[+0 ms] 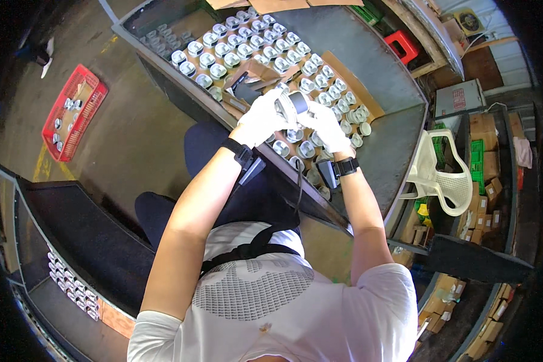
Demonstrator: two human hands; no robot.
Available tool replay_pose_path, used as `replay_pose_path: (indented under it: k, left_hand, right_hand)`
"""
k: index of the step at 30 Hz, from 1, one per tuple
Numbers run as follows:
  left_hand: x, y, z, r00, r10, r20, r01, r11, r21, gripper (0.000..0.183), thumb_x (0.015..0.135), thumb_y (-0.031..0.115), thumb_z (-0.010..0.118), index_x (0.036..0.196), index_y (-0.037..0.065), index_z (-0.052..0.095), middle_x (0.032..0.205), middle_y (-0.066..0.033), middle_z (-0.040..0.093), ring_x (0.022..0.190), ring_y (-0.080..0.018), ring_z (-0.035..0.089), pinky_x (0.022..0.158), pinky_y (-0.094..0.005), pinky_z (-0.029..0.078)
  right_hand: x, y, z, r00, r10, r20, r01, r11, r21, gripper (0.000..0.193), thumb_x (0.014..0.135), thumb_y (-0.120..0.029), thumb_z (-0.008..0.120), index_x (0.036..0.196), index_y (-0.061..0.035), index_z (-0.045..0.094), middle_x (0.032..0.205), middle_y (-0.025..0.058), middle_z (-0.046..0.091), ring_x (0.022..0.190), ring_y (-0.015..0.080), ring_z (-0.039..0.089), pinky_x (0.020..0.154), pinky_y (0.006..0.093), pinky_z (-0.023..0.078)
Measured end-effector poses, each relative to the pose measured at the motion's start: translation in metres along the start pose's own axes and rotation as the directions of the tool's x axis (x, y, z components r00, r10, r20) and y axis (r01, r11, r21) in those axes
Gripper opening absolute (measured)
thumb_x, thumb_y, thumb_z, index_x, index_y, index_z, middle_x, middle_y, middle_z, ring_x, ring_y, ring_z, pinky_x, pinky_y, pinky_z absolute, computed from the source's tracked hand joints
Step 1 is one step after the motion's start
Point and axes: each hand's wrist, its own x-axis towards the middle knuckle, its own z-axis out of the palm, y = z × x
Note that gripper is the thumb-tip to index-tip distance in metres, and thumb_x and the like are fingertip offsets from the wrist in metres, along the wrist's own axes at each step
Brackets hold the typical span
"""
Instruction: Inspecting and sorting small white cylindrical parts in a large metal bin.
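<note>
Both my hands wear white gloves and meet over the near side of a metal-walled table. Between them is a silvery metal piston (298,102) with a dark patch on its side. My left hand (263,119) is closed around its left side. From the right, the fingers of my right hand (324,123) grip the same piston. Below and around my hands, similar pistons (245,33) stand in rows on brown cardboard. Just left of my left hand sits a small open cardboard box (262,72) with a dark object (245,90) in it.
A red crate (72,114) holding several pistons is on the floor at left. More pistons (72,283) line a bench at lower left. A white plastic chair (443,172) stands right of the table, near shelves of cardboard boxes (482,211). A red stool (402,47) is beyond.
</note>
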Motion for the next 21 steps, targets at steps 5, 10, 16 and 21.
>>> replay_pose_path:
  k: [5, 10, 16, 21]
  left_hand:
    - [0.003, 0.004, 0.0, 0.999, 0.02, 0.03, -0.02, 1.0, -0.007, 0.062, 0.073, 0.014, 0.085, 0.126, -0.002, 0.057, 0.116, -0.0142, 0.067, 0.105, -0.0204, 0.066, 0.088, -0.0334, 0.055]
    - [0.004, -0.015, 0.001, 1.0, -0.024, 0.018, 0.029, 0.935, -0.354, 0.058, 0.079, 0.007, 0.079, 0.131, -0.002, 0.055, 0.121, -0.0126, 0.066, 0.108, -0.0185, 0.064, 0.091, -0.0336, 0.055]
    - [0.0, 0.004, 0.005, 1.0, 0.014, -0.012, -0.016, 0.98, -0.197, 0.066, 0.078, 0.008, 0.083, 0.135, 0.001, 0.051, 0.13, -0.0107, 0.061, 0.118, -0.0184, 0.06, 0.099, -0.0342, 0.052]
    - [0.007, -0.018, 0.007, 0.999, 0.052, -0.009, -0.052, 0.985, -0.165, 0.071, 0.073, 0.013, 0.089, 0.133, 0.003, 0.053, 0.133, -0.0102, 0.06, 0.119, -0.0191, 0.059, 0.103, -0.0328, 0.048]
  right_hand:
    - [0.0, 0.008, -0.003, 1.0, -0.002, -0.004, 0.002, 1.0, -0.002, 0.025, 0.088, -0.016, 0.071, 0.109, -0.0019, 0.069, 0.094, 0.001, 0.067, 0.087, 0.0103, 0.06, 0.077, 0.028, 0.05]
    - [0.002, 0.005, -0.002, 0.999, 0.031, -0.015, -0.03, 0.999, 0.033, 0.026, 0.089, -0.016, 0.071, 0.109, -0.0008, 0.068, 0.099, 0.0022, 0.067, 0.089, 0.0107, 0.06, 0.078, 0.0288, 0.051]
    - [-0.006, -0.021, -0.007, 0.993, -0.075, -0.091, 0.063, 0.99, -0.127, 0.029, 0.092, -0.021, 0.068, 0.113, -0.0006, 0.068, 0.101, 0.0059, 0.068, 0.096, 0.0191, 0.063, 0.086, 0.0341, 0.05]
    - [-0.003, 0.008, -0.016, 0.989, -0.139, -0.054, 0.124, 0.969, -0.212, 0.03, 0.095, -0.026, 0.062, 0.111, -0.001, 0.071, 0.098, 0.0093, 0.067, 0.095, 0.023, 0.063, 0.086, 0.0366, 0.049]
